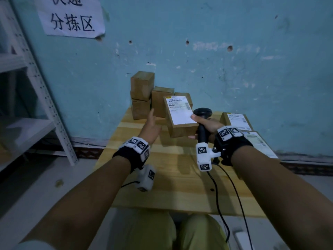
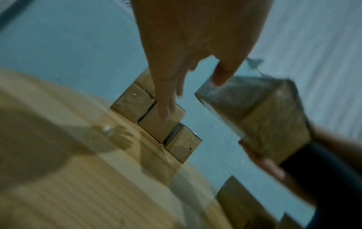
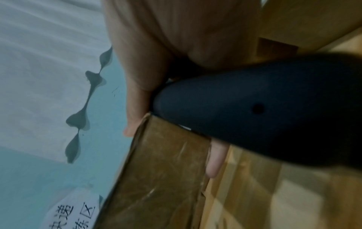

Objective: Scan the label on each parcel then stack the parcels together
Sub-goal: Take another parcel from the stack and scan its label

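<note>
Both my hands up over the wooden table [image 1: 162, 186], right hand [image 1: 207, 126] clamping the labelled parcel [image 1: 180, 116] and black scanner [image 1: 202, 112] together, left hand [image 1: 151, 127] fingers straight, loosely apart, touching nothing, stacked parcels [image 1: 142, 94] beyond against the wall.

**Readable text: one wall sign**

At the upper left of the head view, a white paper sign [image 1: 72, 15] on the blue wall reads "分拣区"; the line above is cut off. The parcel labels [image 1: 180, 110] carry barcodes and print too blurred to read.
</note>
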`<state>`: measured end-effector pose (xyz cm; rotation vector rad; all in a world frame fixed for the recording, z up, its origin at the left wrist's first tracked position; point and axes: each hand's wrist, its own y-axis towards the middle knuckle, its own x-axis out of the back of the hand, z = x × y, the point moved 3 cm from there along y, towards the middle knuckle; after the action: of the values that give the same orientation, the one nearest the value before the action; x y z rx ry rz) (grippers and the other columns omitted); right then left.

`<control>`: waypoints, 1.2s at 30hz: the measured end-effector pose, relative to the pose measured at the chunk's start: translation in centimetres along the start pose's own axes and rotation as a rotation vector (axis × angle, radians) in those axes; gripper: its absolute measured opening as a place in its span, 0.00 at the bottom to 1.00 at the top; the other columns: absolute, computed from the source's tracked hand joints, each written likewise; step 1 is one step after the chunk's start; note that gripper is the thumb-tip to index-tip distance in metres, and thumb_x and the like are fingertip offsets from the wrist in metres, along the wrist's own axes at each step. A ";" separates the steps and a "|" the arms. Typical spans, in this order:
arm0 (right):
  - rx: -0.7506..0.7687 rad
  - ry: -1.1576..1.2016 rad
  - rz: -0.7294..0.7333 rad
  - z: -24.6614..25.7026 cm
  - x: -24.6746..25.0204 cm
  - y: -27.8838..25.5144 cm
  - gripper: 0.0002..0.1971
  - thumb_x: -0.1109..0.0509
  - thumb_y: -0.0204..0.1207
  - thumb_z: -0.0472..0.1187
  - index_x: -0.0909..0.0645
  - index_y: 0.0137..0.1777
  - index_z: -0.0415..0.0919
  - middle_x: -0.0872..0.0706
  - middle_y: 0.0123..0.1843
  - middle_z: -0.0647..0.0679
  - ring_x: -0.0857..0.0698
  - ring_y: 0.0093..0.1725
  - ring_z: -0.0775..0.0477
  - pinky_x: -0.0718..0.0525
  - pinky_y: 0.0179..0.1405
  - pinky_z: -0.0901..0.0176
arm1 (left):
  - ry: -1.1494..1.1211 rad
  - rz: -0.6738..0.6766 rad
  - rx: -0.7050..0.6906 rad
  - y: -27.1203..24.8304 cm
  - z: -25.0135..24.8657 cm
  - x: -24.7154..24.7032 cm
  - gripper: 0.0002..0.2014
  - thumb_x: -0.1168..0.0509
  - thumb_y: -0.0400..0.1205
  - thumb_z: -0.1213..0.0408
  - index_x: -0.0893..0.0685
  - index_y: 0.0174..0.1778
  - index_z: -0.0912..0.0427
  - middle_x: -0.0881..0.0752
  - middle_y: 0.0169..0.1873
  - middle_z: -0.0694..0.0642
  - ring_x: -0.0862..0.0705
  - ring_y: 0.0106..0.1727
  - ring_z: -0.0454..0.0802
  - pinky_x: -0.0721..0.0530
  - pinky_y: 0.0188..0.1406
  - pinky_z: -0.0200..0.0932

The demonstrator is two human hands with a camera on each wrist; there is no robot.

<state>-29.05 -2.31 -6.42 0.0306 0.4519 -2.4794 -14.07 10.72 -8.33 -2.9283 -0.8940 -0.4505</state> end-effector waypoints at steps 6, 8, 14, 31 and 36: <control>0.038 -0.071 -0.033 -1.4 -1.1 0.2 0.14 0.22 0.69 0.40 0.20 0.45 0.30 0.15 0.42 0.34 0.15 0.38 0.37 0.10 0.33 0.44 | -0.370 0.192 0.213 -0.8 0.7 -1.6 0.39 0.32 0.78 0.58 0.47 0.81 0.48 0.29 0.76 0.61 0.22 0.68 0.64 0.15 0.51 0.59; 0.055 -0.068 -0.035 -1.7 -1.4 0.5 0.14 0.22 0.69 0.40 0.20 0.46 0.30 0.15 0.42 0.33 0.15 0.36 0.37 0.10 0.32 0.46 | -0.448 0.172 0.204 -0.6 0.5 -1.9 0.35 0.33 0.79 0.68 0.43 0.79 0.51 0.27 0.74 0.61 0.22 0.69 0.63 0.17 0.55 0.61; 0.072 -0.077 -0.035 -2.2 -1.7 1.1 0.14 0.26 0.73 0.42 0.21 0.52 0.34 0.15 0.41 0.38 0.15 0.33 0.40 0.11 0.27 0.52 | -0.422 0.091 0.190 0.2 1.2 -1.5 0.37 0.31 0.76 0.77 0.42 0.78 0.61 0.21 0.68 0.65 0.19 0.65 0.62 0.18 0.57 0.55; 0.138 -0.041 0.046 -1.3 -1.2 0.7 0.18 0.33 0.76 0.55 0.27 0.40 0.40 0.30 0.21 0.47 0.32 0.15 0.51 0.33 0.16 0.67 | -0.029 -0.176 0.358 3.4 7.5 -1.6 0.36 0.28 0.76 0.65 0.45 0.71 0.66 0.28 0.71 0.65 0.25 0.69 0.62 0.27 0.66 0.51; 0.178 -0.042 0.155 -1.6 -2.2 0.3 0.11 0.33 0.79 0.45 0.26 0.42 0.37 0.31 0.18 0.48 0.33 0.13 0.52 0.35 0.14 0.67 | -0.020 -0.168 0.399 4.2 7.9 -2.1 0.39 0.30 0.78 0.63 0.49 0.75 0.67 0.32 0.74 0.65 0.29 0.73 0.61 0.30 0.70 0.52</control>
<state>-27.22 -0.73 -7.78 0.0825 0.2020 -2.3552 -11.36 7.10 -16.38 -2.5128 -1.0923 -0.2165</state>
